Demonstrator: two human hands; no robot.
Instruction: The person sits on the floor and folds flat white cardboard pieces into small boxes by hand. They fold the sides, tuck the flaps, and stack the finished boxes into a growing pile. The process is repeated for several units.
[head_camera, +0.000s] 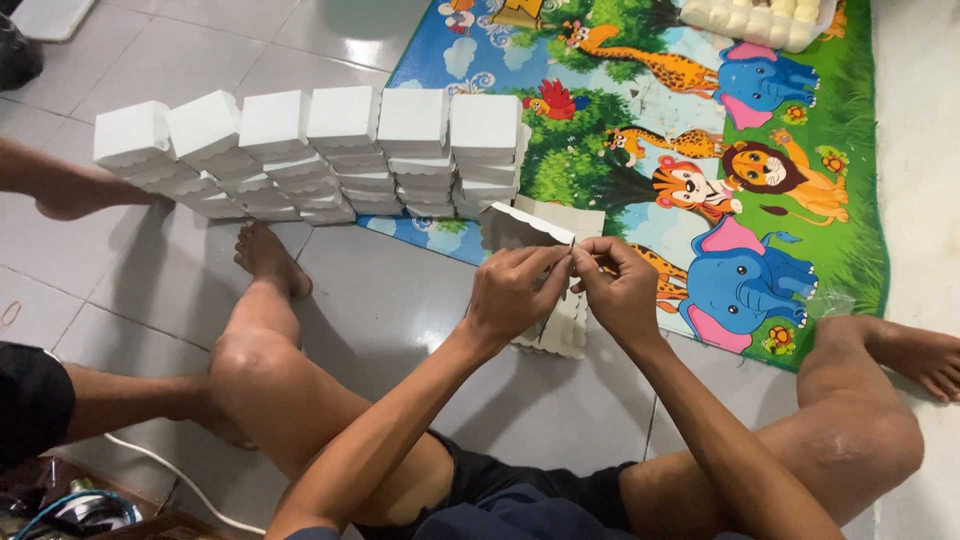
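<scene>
just in front of the wall of folded boxes (330, 150), over the grey tile, the left hand (512, 290) and right hand (622, 292) both pinch the scalloped edge of a half-folded white carton (520, 228). it looks light, thin and easily creased, so it's best held by the flaps near the fold lines, not squeezed in the middle. the wall has six stacks side by side; i can't count the boxes in each. one pile of flat blanks (556, 332) lies under the hands, nearer the person than the wall.

White scalloped-edge cardboard box (530, 232), partly folded, open, held above floor tiles
</scene>
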